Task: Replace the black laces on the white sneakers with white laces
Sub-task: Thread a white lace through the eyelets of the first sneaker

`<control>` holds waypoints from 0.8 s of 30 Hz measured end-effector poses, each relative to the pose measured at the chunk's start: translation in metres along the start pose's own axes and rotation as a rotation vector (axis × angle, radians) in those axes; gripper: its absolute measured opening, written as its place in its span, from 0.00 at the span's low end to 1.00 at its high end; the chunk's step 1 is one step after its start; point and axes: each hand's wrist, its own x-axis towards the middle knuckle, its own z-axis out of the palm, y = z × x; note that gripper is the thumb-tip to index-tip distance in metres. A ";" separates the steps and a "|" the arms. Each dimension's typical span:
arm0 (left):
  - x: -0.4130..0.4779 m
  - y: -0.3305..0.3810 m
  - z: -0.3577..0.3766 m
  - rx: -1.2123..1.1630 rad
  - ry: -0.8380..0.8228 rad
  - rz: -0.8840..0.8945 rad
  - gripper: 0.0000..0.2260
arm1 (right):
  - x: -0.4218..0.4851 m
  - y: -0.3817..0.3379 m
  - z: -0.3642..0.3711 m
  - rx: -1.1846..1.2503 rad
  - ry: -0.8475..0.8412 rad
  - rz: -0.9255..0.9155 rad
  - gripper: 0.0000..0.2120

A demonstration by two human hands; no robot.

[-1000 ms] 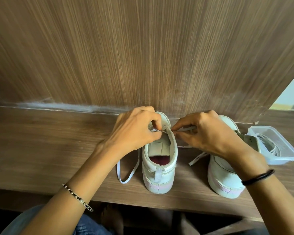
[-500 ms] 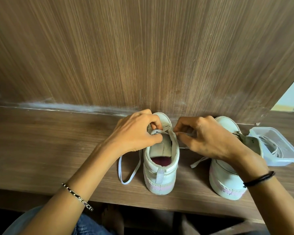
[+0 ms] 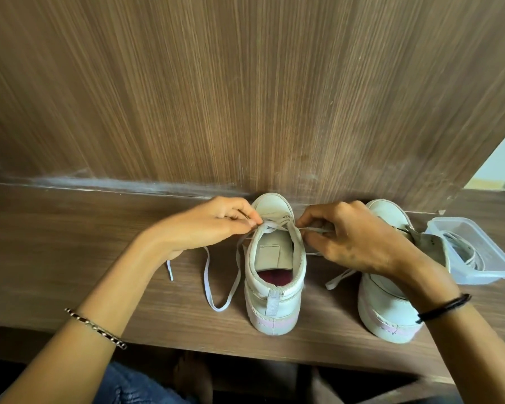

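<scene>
I am looking down through the head camera at a wooden counter (image 3: 70, 258) backed by a wood-grain panel (image 3: 245, 97). Both hands are working at one of two white sneakers.

The middle sneaker (image 3: 274, 275) is standing heel toward me with its toe against the panel, which is putting its top eyelets right under the fingers. The left hand (image 3: 210, 225) is pinching one run of the white lace (image 3: 270, 227) between thumb and fingertips at the shoe's left edge. The right hand (image 3: 356, 243) is curled and pinching the other run at the right edge.

The two runs are crossing over the tongue (image 3: 271, 252). From that I am judging that the hands are drawing outward to take up slack at the top of the lacing, and that the threading on this shoe is nearly done. The loose tails are lying on the counter on either side: a long loop (image 3: 216, 287) on the left and a shorter end (image 3: 338, 278) under the right wrist.

The second sneaker (image 3: 382, 304) is sitting just beside the first, partly hidden by the right forearm, with its upper gaping open. I cannot tell whether it is carrying any lace. A clear plastic container (image 3: 484, 275) beyond it is holding a coiled pale lace (image 3: 464, 249), parked within reach and probably meant for that shoe. I am seeing no black lace anywhere.
</scene>
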 end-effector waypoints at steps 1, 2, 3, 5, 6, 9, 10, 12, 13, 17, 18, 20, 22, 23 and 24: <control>-0.002 0.000 -0.001 -0.020 -0.011 -0.002 0.07 | 0.000 0.001 0.000 0.003 0.002 0.005 0.07; -0.003 0.000 -0.001 -0.039 -0.009 0.002 0.07 | 0.001 0.001 0.000 0.006 0.006 0.009 0.07; -0.003 -0.001 0.000 -0.050 0.001 0.015 0.07 | 0.001 0.001 0.000 0.007 0.008 0.011 0.07; -0.003 -0.002 0.003 -0.051 0.024 0.046 0.06 | 0.001 0.001 0.001 0.004 0.013 0.010 0.07; -0.002 -0.003 0.004 -0.051 0.032 0.054 0.06 | 0.001 0.001 0.001 0.001 0.012 0.006 0.07; 0.000 -0.003 0.007 -0.059 0.040 0.047 0.04 | 0.001 0.001 0.000 0.008 0.000 0.005 0.05; -0.001 -0.002 0.007 -0.059 0.044 0.054 0.04 | 0.001 0.001 0.000 0.012 -0.008 0.005 0.05; 0.001 -0.004 0.005 -0.035 0.057 0.087 0.04 | 0.000 0.001 -0.001 0.016 -0.023 0.001 0.05; 0.001 -0.005 0.005 -0.013 0.068 0.094 0.04 | 0.000 0.001 -0.001 0.015 -0.028 0.000 0.06; 0.005 -0.006 0.007 -0.028 0.112 0.078 0.08 | 0.000 0.000 0.000 -0.002 -0.023 0.004 0.05; 0.006 -0.005 0.007 -0.051 0.117 0.067 0.08 | 0.000 0.000 0.000 -0.004 -0.023 0.003 0.05; 0.007 -0.003 0.008 -0.072 0.114 0.009 0.07 | 0.000 0.000 0.000 -0.004 -0.025 -0.002 0.04; 0.008 -0.004 0.007 -0.081 0.101 -0.087 0.09 | -0.001 0.000 0.000 -0.005 -0.026 -0.005 0.04; 0.009 -0.006 0.008 -0.094 0.085 -0.118 0.12 | -0.001 0.000 0.000 -0.007 -0.025 -0.007 0.04; 0.010 -0.007 0.008 -0.114 0.074 -0.133 0.14 | -0.001 0.000 0.000 -0.007 -0.022 -0.009 0.04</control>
